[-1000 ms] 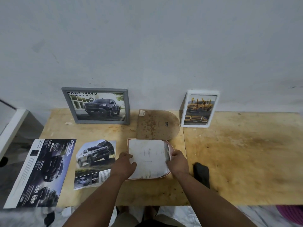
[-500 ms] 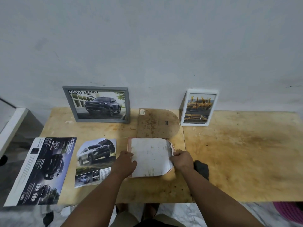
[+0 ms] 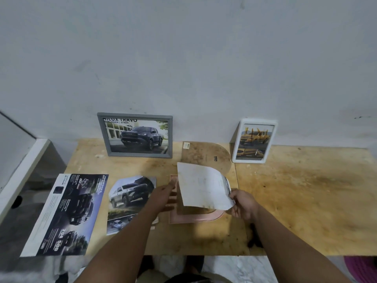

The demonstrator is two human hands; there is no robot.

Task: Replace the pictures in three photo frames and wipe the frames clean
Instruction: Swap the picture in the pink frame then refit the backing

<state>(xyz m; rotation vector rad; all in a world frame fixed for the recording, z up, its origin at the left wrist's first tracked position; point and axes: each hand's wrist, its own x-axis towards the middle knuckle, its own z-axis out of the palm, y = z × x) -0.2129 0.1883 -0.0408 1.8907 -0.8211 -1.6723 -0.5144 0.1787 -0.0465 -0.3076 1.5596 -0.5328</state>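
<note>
A pink arch-shaped frame [image 3: 195, 218] lies face down near the table's front. My right hand [image 3: 242, 204] pinches the corner of an old picture [image 3: 202, 185], white back up, lifted off the frame and tilted. My left hand [image 3: 166, 196] rests flat with straight fingers on the frame's left edge. The frame's brown arched backing board [image 3: 206, 156] lies just behind. A grey frame [image 3: 136, 135] with a dark truck picture and a white frame [image 3: 254, 140] with a yellow picture lean against the wall. A cut truck picture [image 3: 130, 199] lies left of the pink frame.
A large car brochure [image 3: 65, 215] lies at the table's left front, overhanging the edge. A dark cloth [image 3: 254, 235] sits under my right forearm. The wooden table [image 3: 306, 201] stretches to the right. A white ledge [image 3: 22, 174] stands at far left.
My right hand has lifted the old picture up out of the pink frame, exposing the frame's inside. My left hand has flattened on the frame's left edge.
</note>
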